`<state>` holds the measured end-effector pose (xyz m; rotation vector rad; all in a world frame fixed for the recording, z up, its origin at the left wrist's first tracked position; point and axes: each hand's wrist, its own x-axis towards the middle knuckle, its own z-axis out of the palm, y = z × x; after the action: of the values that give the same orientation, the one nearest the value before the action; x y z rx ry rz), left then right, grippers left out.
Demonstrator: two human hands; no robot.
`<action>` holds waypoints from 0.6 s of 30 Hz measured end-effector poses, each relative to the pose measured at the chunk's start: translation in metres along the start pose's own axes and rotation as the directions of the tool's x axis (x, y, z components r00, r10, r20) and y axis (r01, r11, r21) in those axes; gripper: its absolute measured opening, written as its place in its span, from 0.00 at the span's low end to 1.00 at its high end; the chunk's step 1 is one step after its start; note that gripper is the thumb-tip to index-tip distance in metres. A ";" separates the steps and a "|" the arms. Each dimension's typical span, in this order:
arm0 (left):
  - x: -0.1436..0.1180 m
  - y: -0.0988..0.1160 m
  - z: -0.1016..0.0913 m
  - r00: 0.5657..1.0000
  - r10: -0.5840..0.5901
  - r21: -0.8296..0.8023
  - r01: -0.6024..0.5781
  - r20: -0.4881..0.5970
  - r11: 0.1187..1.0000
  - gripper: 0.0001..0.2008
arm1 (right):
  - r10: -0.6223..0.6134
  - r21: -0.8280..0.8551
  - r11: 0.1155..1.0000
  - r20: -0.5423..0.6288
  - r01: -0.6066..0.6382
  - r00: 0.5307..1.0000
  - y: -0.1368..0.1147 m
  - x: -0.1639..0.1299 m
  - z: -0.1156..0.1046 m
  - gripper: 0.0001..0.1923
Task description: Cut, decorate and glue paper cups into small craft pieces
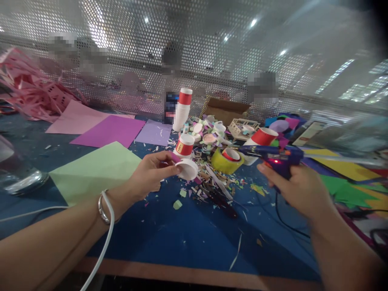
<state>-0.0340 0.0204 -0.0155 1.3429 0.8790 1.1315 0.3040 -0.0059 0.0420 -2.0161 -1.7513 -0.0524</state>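
Gluing step, judged: left hand (151, 173) pinches white cup (188, 169) above desk (188, 234) centre, right hand (298, 188) grips glue gun (273, 155) just right, nozzle towards cup; next calls for steady nozzle-to-cup alignment.

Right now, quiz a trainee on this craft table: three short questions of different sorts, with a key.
1. True or false: the right hand holds a blue glue gun.
2. Multiple choice: what does the left hand pinch? A) a roll of tape B) a small white paper cup C) scissors
3. Fill in: the sheet of paper nearest the left wrist is light ____.

Key
1. True; a red light glows on it.
2. B; the yellow tape roll lies apart on the blue table.
3. Green.
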 end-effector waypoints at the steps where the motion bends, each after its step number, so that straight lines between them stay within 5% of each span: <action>1: -0.001 0.001 0.001 1.000 -0.010 -0.003 0.010 0.005 1.000 0.09 | 0.029 -0.008 1.000 0.023 -0.029 0.999 0.002 0.006 0.000 0.24; 13: 0.001 0.004 -0.002 0.999 0.022 -0.068 -0.024 -0.025 0.997 0.09 | -0.044 0.249 0.968 0.184 -0.003 0.982 0.005 0.043 0.023 0.18; 16: 0.003 0.005 -0.004 0.998 0.032 -0.098 -0.037 -0.047 0.994 0.07 | -0.014 0.175 0.985 0.117 -0.007 0.993 0.003 0.039 0.023 0.17; 18: 0.004 0.005 -0.005 0.998 0.036 -0.139 -0.043 -0.049 0.989 0.05 | -0.025 0.093 0.995 -0.031 0.028 0.999 0.000 0.029 0.023 0.15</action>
<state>-0.0387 0.0251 -0.0106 1.2279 0.7937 1.2364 0.3030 0.0296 0.0309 -1.9163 -1.7301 -0.0096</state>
